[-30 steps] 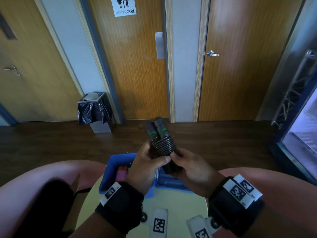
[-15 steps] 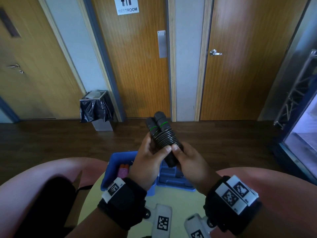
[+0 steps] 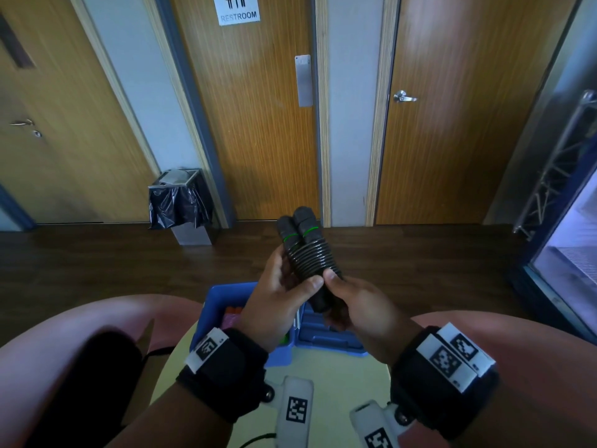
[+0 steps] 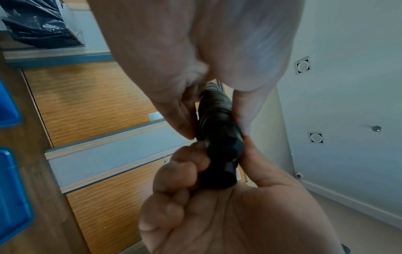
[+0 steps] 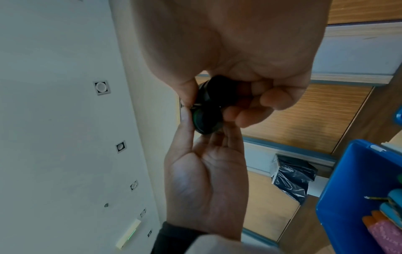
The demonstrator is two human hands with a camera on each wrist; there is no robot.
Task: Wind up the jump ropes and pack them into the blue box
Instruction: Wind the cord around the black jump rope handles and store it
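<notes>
Both hands (image 3: 281, 305) round 1 jump rope (image 3: 308, 257)

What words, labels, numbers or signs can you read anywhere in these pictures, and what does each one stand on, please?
"RESTROOM": on the white sign with person pictograms, fixed to the wooden door.
Black-and-white square code markers on the wristbands carry patterns only, no readable text.
A small pale label on the black jump rope handle is too blurred to read.
Nothing else is legible.
</notes>
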